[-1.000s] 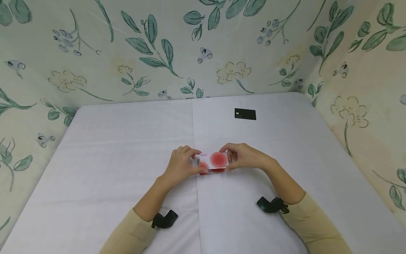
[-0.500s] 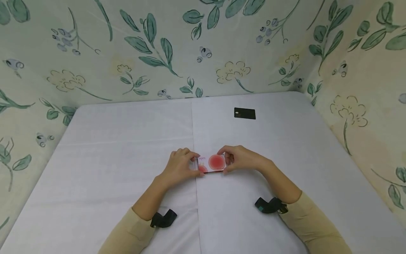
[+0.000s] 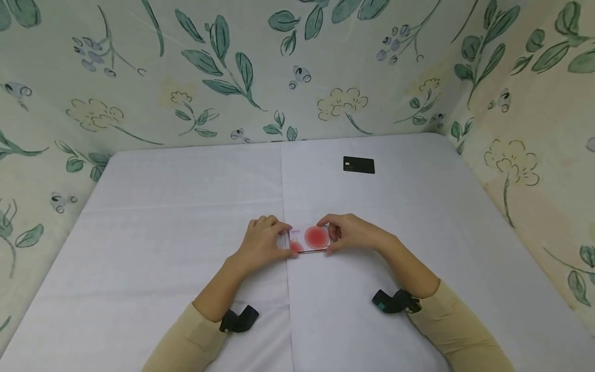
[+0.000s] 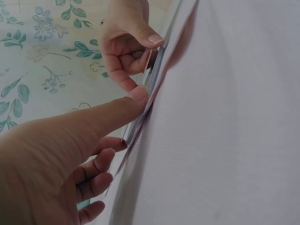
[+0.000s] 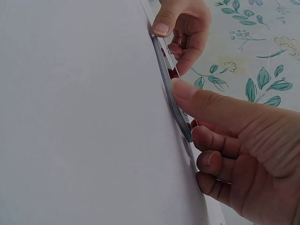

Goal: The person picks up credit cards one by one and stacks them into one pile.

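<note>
In the head view a small flat rectangular pack, white with red circles on top, lies at the middle of the white table. My left hand pinches its left end, thumb at the near edge and index finger at the far edge. At the opposite end my right hand grips it the same way. Both wrist views show the pack edge-on: a grey layered edge with a thin clear sheet standing slightly off it. What lies inside the layers cannot be told.
A black card marked VIP lies on the white tablecloth towards the back right. Flower-patterned fabric hangs behind the table and on the right side. Black wrist cameras are strapped to both sleeves.
The pack has come slightly nearer and to the left, with both hands on it. The red strip below its front edge a second ago is now mostly out of sight.
</note>
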Tool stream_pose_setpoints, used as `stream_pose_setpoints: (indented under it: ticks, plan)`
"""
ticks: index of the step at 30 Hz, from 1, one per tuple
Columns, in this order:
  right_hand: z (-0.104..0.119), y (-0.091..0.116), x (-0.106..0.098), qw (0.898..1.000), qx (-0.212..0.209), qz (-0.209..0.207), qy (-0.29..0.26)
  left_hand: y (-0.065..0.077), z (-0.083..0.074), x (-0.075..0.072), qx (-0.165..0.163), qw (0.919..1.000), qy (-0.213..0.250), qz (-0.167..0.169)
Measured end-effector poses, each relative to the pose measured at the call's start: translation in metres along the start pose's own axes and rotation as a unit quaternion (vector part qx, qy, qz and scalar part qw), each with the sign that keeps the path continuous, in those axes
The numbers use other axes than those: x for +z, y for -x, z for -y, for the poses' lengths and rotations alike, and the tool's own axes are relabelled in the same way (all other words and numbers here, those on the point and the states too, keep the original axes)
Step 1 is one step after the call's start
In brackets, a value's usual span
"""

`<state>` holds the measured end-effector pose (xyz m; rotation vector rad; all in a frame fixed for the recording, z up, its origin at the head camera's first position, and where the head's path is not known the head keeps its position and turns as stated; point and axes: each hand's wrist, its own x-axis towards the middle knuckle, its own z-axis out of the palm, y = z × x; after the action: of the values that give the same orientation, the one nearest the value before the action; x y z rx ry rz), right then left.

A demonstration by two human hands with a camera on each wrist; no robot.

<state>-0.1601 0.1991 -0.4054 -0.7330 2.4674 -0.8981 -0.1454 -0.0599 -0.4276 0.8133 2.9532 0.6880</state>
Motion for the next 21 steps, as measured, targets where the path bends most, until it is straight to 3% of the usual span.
stream_pose_setpoints:
  ticks: [14,21]
  plan:
    - [0.0003,0.0000,0.0003,1.000,-0.003,0.001,0.003,0.0008,0.0011,0.0025,0.012,0.9998,-0.009,-0.015]
    - [-0.0013,0.0000,0.0002,1.000,-0.005,0.003,0.002,0.0009,0.0006,0.0028,0.008,1.0000,-0.002,-0.005]
